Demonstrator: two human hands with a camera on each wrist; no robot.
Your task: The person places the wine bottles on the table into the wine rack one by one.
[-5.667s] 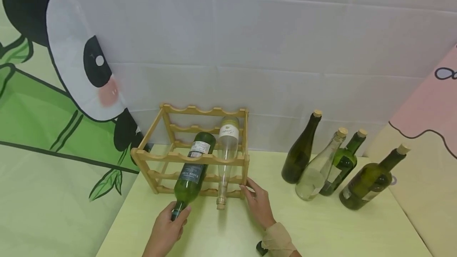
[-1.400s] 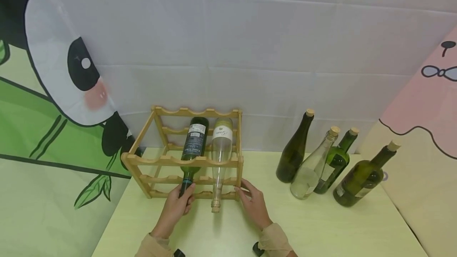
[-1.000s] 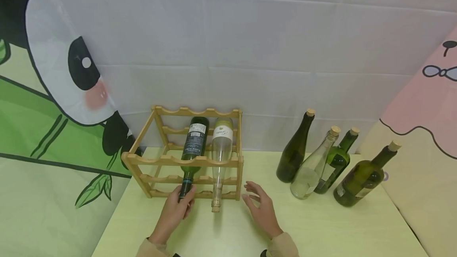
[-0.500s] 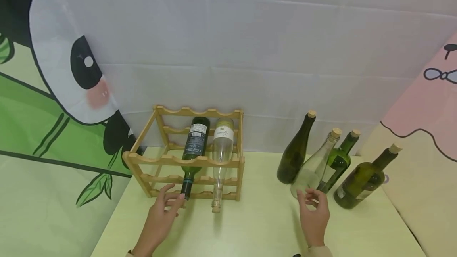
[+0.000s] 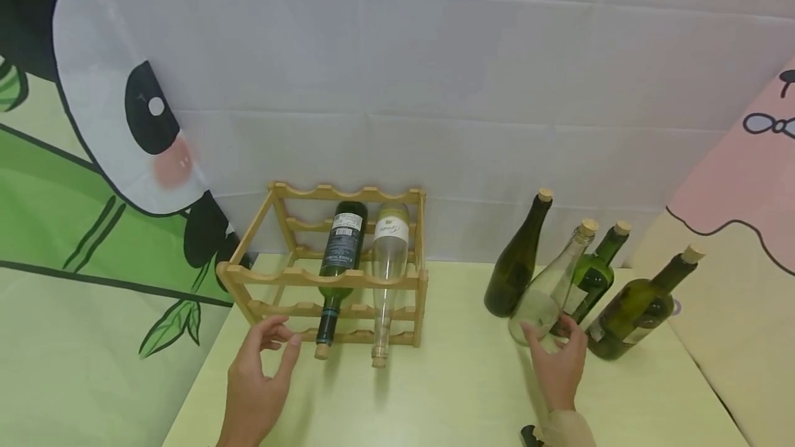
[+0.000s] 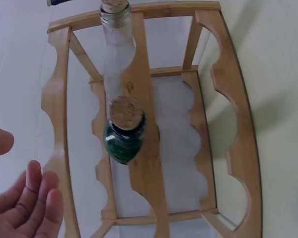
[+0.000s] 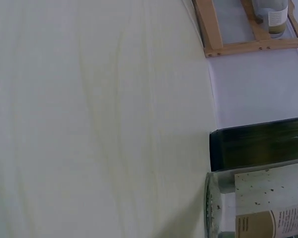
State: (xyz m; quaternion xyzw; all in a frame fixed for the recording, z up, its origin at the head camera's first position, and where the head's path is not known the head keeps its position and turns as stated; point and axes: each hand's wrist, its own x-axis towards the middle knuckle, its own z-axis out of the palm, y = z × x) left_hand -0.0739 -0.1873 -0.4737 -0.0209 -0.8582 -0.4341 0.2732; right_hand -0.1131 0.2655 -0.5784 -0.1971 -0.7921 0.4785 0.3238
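My left hand (image 5: 256,378) is off the racked green wine bottle (image 5: 340,250), its thumb and fingers spread apart left of the corked neck. That bottle lies neck toward me on the top tier of the wooden wine rack (image 5: 263,272); its cork (image 6: 126,113) faces the left wrist view. Beside it lies a clear bottle (image 5: 391,254) with a white label. My right hand (image 5: 559,368) is at the base of a standing clear bottle (image 5: 540,302), thumb and fingers apart, overlapping its lower part. In the right wrist view this bottle's label (image 7: 268,198) shows, while the hand is almost entirely out of frame.
Close around the standing clear bottle are a dark slim bottle (image 5: 512,274), a green bottle (image 5: 593,278) and an olive-green bottle (image 5: 636,312), all corked. They stand on the pale table (image 5: 459,378). A white cloth backdrop (image 5: 459,157) hangs behind.
My left hand has let go of the green bottle's neck after laying it in the rack, then drawn left. My right hand has left the rack and moved right to the standing clear bottle.
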